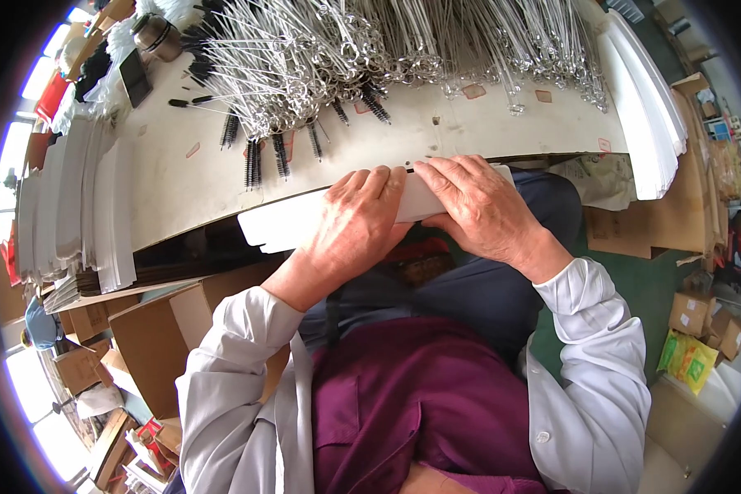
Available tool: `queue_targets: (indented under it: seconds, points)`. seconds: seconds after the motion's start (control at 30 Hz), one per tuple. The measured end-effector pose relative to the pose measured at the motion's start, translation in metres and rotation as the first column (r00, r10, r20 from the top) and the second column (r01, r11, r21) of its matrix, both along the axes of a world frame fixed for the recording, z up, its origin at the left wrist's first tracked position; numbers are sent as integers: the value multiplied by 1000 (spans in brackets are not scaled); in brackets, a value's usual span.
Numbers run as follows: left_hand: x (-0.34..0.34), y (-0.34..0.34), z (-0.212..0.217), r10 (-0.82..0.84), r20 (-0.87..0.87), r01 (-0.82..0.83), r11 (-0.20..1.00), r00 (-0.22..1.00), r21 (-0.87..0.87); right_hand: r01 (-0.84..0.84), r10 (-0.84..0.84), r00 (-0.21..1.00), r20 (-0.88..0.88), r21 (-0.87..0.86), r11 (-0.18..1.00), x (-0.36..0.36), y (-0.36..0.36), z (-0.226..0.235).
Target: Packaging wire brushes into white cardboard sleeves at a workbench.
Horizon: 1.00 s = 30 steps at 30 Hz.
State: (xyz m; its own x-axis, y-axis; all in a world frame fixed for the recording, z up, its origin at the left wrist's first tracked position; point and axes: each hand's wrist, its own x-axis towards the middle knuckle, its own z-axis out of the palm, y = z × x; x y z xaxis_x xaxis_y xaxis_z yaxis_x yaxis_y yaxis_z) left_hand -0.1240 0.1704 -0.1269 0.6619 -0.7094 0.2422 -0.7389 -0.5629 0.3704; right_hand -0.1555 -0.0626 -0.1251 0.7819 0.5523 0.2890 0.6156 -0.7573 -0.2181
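A long, narrow white card box (278, 221) lies across the near edge of the table, in front of my body. My left hand (352, 212) is closed over its middle, fingers on top and thumb toward me. Further right, my right hand (487, 207) grips the same box near its right end, thumb underneath. Both hands cover much of it, so I cannot tell whether it is flat or folded up. Just beyond the hands, a big heap of wire-handled brushes (305, 74) with looped ends covers the back of the table; several black bristle heads (253, 162) point toward me.
Stacks of white card strips stand at the table's left (74, 198) and right (646, 107) ends. A metal flask (156, 37) and a dark phone-like slab (134, 78) are at the far left. Brown cartons (156, 350) sit below left, with more cardboard (659, 218) at right.
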Motion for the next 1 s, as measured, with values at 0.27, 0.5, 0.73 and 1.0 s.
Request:
queue_targets:
  seconds: [0.27, 0.5, 0.73, 1.0]
  points:
    - [16, 5, 12, 42, 28, -44, 997, 999, 69, 28, -26, 997, 73, -22, 999, 18, -26, 6]
    - [34, -10, 0, 50, 101, -51, 999, 994, 7, 24, -28, 988, 150, 27, 999, 40, -37, -9]
    - [41, -20, -9, 129, 167, -132, 991, 977, 8, 9, -21, 995, 102, 112, 994, 55, -44, -26]
    - [32, -21, -26, 185, 135, -187, 982, 973, -2, -13, 4, 996, 88, 100, 995, 52, -44, -27]
